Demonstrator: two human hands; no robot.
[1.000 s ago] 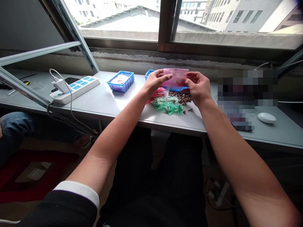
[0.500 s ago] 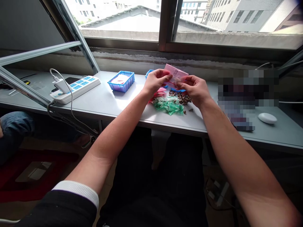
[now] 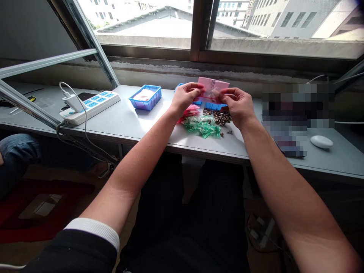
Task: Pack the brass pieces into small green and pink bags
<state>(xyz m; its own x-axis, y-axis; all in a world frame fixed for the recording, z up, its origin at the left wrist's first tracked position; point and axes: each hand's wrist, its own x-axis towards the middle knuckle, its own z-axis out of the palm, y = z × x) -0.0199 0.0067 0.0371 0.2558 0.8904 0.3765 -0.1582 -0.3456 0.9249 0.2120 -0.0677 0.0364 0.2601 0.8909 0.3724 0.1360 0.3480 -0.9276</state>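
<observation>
A translucent pink zip bag (image 3: 214, 84) is stretched between my two hands above the table. My left hand (image 3: 186, 96) pinches its left edge, and my right hand (image 3: 239, 104) pinches its right edge. A red line runs across the bag near its lower side. Under it lies a pile of small bronze-coloured screws (image 3: 223, 117). In front of my left hand are green-tinted clear packets (image 3: 201, 127), with more pink bags (image 3: 192, 110) beside them. A blue tray (image 3: 214, 106) stands behind the screws, partly hidden by my hands and the bag.
To the left are a blue basket (image 3: 145, 105) with white and pinkish contents and a white power strip (image 3: 93, 108) with a plugged-in charger. A white mouse (image 3: 321, 142) lies at the right, near a blurred-out area. A metal frame (image 3: 98, 49) rises at the left.
The pink bag has turned from a slant to nearly level and now spreads flat between my hands. My right hand has shifted slightly right.
</observation>
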